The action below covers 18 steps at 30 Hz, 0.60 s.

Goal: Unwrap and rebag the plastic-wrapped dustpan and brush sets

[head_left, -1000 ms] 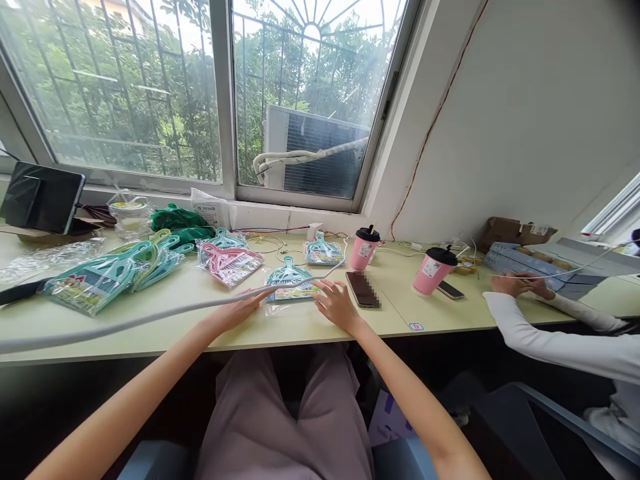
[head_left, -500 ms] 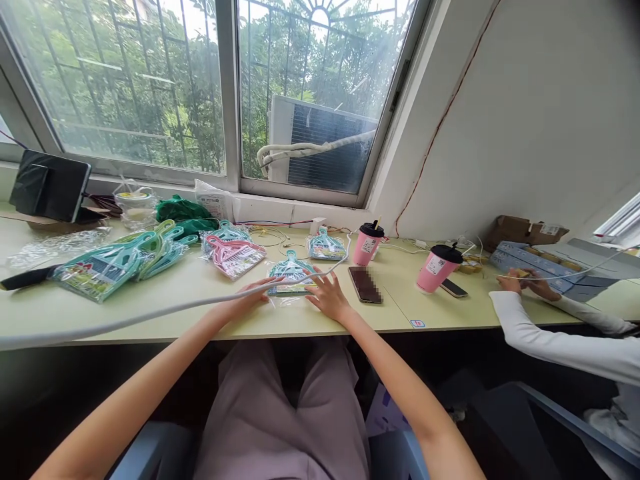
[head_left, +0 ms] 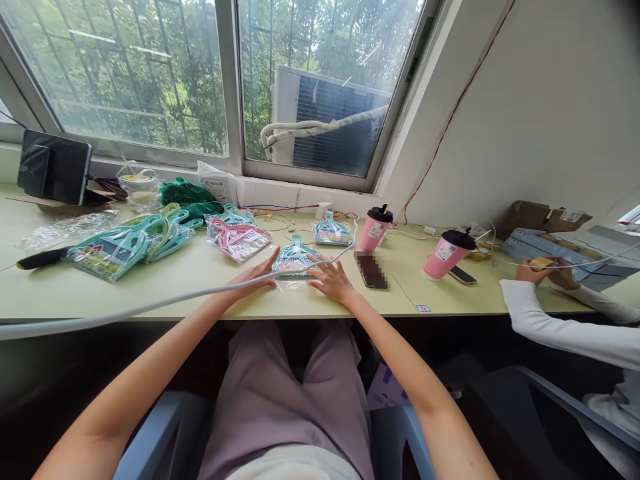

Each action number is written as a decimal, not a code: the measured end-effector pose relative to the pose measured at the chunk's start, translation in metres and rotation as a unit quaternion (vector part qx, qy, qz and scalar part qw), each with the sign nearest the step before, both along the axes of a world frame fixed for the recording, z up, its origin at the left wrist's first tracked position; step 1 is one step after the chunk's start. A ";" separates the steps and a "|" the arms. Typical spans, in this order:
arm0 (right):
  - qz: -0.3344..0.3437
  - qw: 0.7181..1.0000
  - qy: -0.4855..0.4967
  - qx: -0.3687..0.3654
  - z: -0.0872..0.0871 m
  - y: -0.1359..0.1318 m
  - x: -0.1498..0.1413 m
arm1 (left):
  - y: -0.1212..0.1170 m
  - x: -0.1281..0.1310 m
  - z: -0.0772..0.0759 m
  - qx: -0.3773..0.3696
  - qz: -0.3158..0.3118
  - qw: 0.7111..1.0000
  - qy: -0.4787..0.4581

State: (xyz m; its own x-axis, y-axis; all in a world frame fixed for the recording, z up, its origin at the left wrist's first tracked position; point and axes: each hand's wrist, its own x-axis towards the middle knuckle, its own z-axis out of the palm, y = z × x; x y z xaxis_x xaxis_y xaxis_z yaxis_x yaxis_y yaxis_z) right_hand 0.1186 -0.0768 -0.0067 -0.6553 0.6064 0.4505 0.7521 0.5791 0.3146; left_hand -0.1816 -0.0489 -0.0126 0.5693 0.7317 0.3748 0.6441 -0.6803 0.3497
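Observation:
A turquoise mini dustpan-and-brush set point(head_left: 294, 259) in clear plastic wrap lies flat on the table before me, handle pointing away. On its left side rests my left hand point(head_left: 256, 273), fingers stretched out, close beside the wrap. My right hand point(head_left: 332, 280) is spread at the right edge, fingertips touching or just over the packet; which one I cannot tell. A white cable point(head_left: 200, 292) crosses the view in front of the packet's lower part. Similar wrapped sets lie behind: a pink one point(head_left: 240, 241) to the left and a turquoise one point(head_left: 332, 231) to the right.
Several wrapped turquoise and green sets point(head_left: 113, 250) are piled left, beside a black handle point(head_left: 44, 257). Two pink cups point(head_left: 374, 232) and phones point(head_left: 373, 270) are on the right. Farther right, another person's hands point(head_left: 535, 272) hold a small yellowish block near a blue box point(head_left: 537, 247).
The whole scene sits higher in view as the camera tilts. My left fingers now point up along the packet's side, more apart from it. The right hand stays spread at the right edge.

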 end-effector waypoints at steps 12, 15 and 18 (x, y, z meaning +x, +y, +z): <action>0.010 0.998 -0.003 -0.067 0.022 -0.009 0.042 | -0.032 0.016 0.011 0.099 -0.040 0.985 0.133; 0.004 0.998 0.004 -0.070 0.012 0.001 0.049 | -0.023 0.013 0.004 0.071 -0.043 0.993 0.087; 0.022 0.996 0.030 -0.083 0.006 0.005 0.050 | -0.012 0.009 -0.002 0.044 -0.046 0.997 0.048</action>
